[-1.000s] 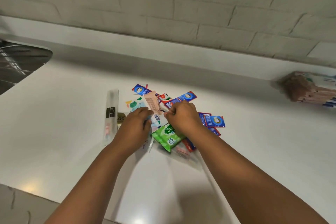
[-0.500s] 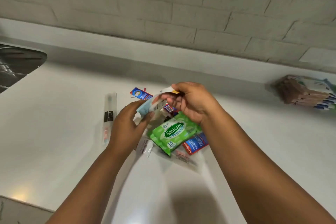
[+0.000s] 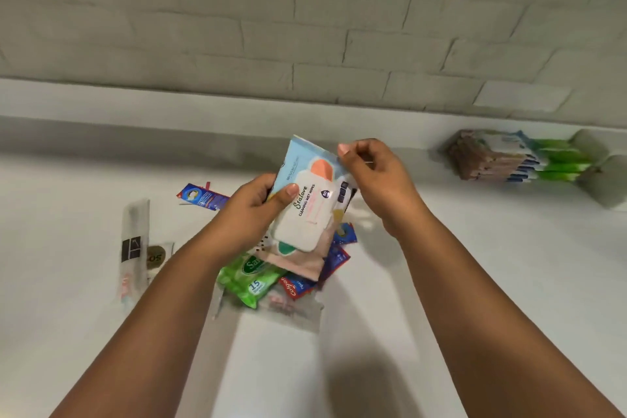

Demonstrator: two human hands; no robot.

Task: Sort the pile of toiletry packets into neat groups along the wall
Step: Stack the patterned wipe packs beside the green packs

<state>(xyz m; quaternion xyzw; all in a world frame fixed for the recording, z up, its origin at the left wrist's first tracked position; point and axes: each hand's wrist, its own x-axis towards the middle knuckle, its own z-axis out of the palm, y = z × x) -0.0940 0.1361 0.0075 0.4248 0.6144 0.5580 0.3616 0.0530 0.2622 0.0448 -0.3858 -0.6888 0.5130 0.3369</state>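
We grip the wet wipes pack (image 3: 305,204) in both hands, left hand (image 3: 252,210) low, right hand (image 3: 373,176) pinching top, sorted stack (image 3: 502,159) lying far right by the wall, nearer our right.

The hands (image 3: 258,210) have lifted a wet-wipes pack (image 3: 305,204) off the pile (image 3: 258,282).

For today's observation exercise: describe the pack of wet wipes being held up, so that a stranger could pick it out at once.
Start at the white counter below the brick wall, at the loose pile in its middle. Above that pile, the left hand and right hand hold the wet wipes pack. Alone there, it is pale blue with a white flap and an orange tab.
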